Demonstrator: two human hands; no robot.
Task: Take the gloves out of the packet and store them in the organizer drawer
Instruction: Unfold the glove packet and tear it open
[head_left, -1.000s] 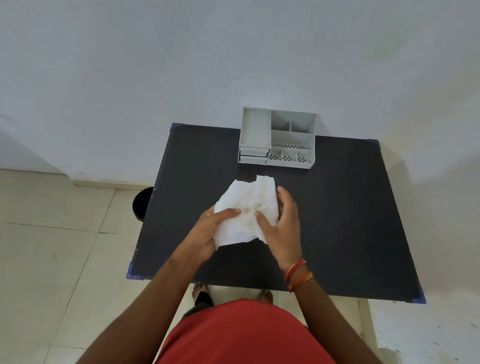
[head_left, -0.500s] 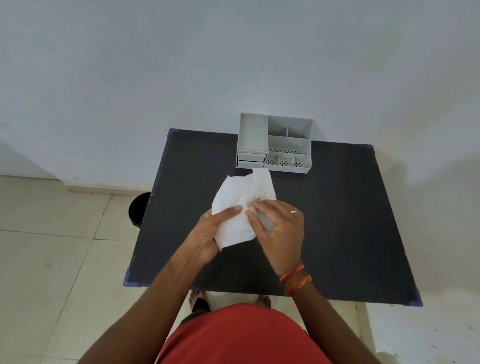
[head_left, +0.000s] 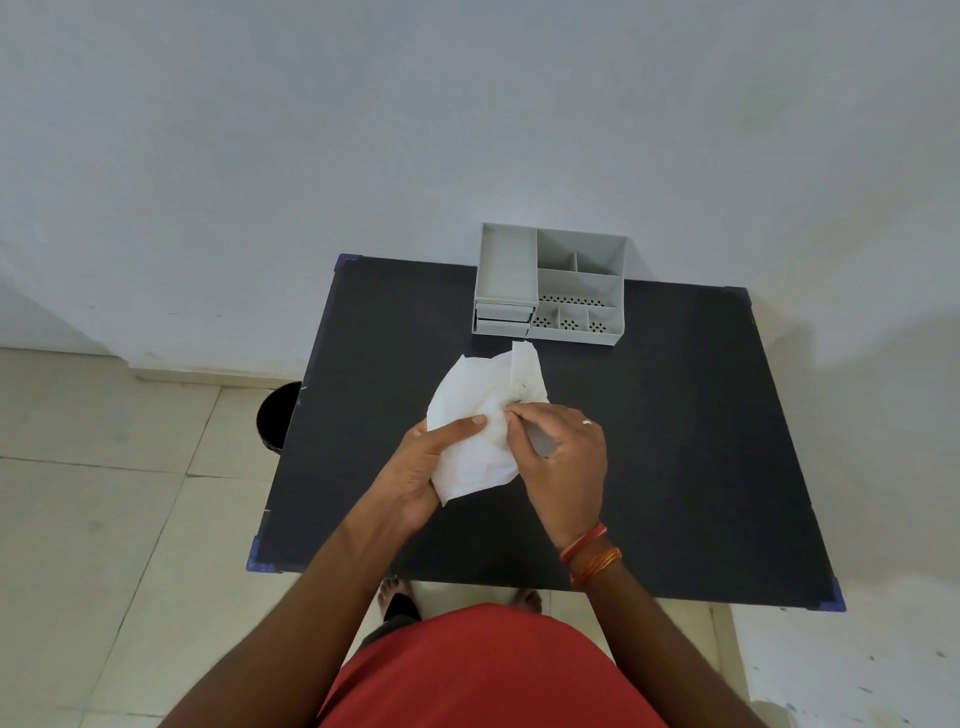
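Observation:
A crumpled white paper packet (head_left: 475, 415) is held above the middle of the black table (head_left: 675, 441). My left hand (head_left: 423, 465) grips its lower left side, thumb on top. My right hand (head_left: 563, 457) pinches the packet's open right edge with its fingertips. No glove can be told apart from the white paper. The grey organizer (head_left: 550, 283) stands at the table's far edge against the wall, with two shut drawers (head_left: 503, 319) at its front left and open compartments to the right.
A black bin (head_left: 278, 415) stands on the tiled floor beside the table's left edge. The white wall rises right behind the organizer. My bare feet show under the table's near edge.
My right hand has turned palm-down and shifted from the packet's right side onto its open edge, fingertips now pinching there. My left hand keeps its hold.

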